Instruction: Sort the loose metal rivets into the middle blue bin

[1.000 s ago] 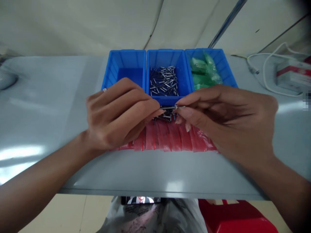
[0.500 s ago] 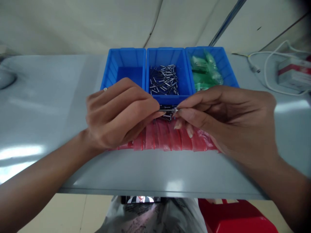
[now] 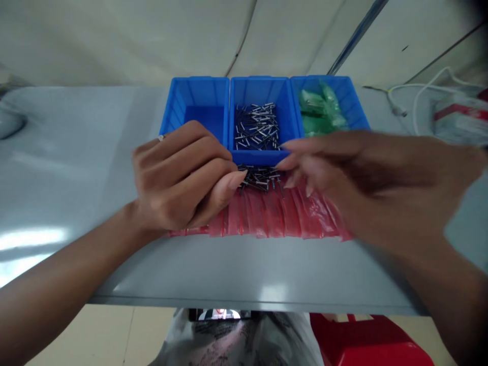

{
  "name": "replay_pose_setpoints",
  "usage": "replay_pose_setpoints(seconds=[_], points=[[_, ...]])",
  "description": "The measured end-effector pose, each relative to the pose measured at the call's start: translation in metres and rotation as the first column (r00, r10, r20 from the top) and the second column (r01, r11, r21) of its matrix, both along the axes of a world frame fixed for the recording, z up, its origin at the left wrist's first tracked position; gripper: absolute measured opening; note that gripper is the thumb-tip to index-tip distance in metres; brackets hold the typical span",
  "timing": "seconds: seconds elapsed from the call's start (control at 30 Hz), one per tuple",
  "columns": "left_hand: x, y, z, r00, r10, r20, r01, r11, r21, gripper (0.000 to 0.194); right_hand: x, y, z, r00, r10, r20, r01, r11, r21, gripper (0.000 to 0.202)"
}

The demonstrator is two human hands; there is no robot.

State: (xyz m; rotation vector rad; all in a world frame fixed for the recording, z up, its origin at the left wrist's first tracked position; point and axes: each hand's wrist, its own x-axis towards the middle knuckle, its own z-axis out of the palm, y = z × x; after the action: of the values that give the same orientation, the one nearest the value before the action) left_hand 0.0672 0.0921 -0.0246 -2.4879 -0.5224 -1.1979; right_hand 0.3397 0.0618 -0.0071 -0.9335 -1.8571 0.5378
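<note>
Slim silver-and-dark metal pins [image 3: 259, 178] lie heaped by red plastic bags [image 3: 255, 213] on the glossy grey bench [image 3: 213, 269]. The right hand [image 3: 389, 188], fingers parted, has separated from the curled left hand [image 3: 179, 183]; whether that pinches a pin, I cannot tell.

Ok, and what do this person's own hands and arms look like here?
Both hands are without gloves, and no sleeve shows on either forearm. The left hand wears a small, pale, shiny ring on one finger. No ring can be made out on the right hand, though it is blurred. No watch or bracelet shows.
</note>
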Motion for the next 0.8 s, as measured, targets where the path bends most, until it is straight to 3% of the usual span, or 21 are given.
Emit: replay_pose_setpoints(seconds=[0.07,0.13,0.2,0.3,0.4,0.57,0.7,0.8], points=[[-0.001,0.001,0.0,1.0,0.013,-0.009,-0.013,1.0,0.002,0.012,0.0,-0.003,-0.009,0.931,0.008,0.366,-0.091,0.974,0.209,0.033],[-0.002,0.002,0.0,1.0,0.024,-0.019,-0.024,1.0,0.005,0.012,0.0,-0.004,-0.02,0.801,-0.015,0.598,-0.201,0.935,0.293,0.04],[-0.002,0.002,0.001,0.999,0.03,-0.035,-0.03,0.999,0.014,0.012,-0.001,-0.005,-0.029,0.738,-0.018,0.675,-0.236,0.93,0.283,0.045],[-0.002,0.003,0.001,0.999,0.028,-0.04,-0.027,0.999,0.028,0.014,-0.001,-0.005,-0.032,0.73,-0.037,0.682,-0.207,0.94,0.273,0.048],[-0.002,0.003,0.001,0.998,0.039,-0.048,-0.038,0.999,0.028,0.013,-0.001,-0.003,-0.026,0.778,-0.057,0.626,-0.174,0.937,0.303,0.043],[-0.002,0.001,0.002,0.998,0.044,-0.052,-0.043,0.999,0.019,0.003,-0.003,-0.002,-0.01,0.915,-0.05,0.399,-0.085,0.945,0.314,0.03],[0.0,0.001,0.004,0.993,0.015,-0.118,-0.015,1.0,0.001,0.031,-0.006,-0.009,-0.003,0.988,-0.109,0.111,0.096,0.988,0.12,0.023],[0.0,0.003,0.004,0.99,-0.045,-0.133,0.051,0.998,0.044,0.033,-0.01,-0.013,0.001,0.976,-0.164,-0.142,0.153,0.984,-0.09,0.02]])
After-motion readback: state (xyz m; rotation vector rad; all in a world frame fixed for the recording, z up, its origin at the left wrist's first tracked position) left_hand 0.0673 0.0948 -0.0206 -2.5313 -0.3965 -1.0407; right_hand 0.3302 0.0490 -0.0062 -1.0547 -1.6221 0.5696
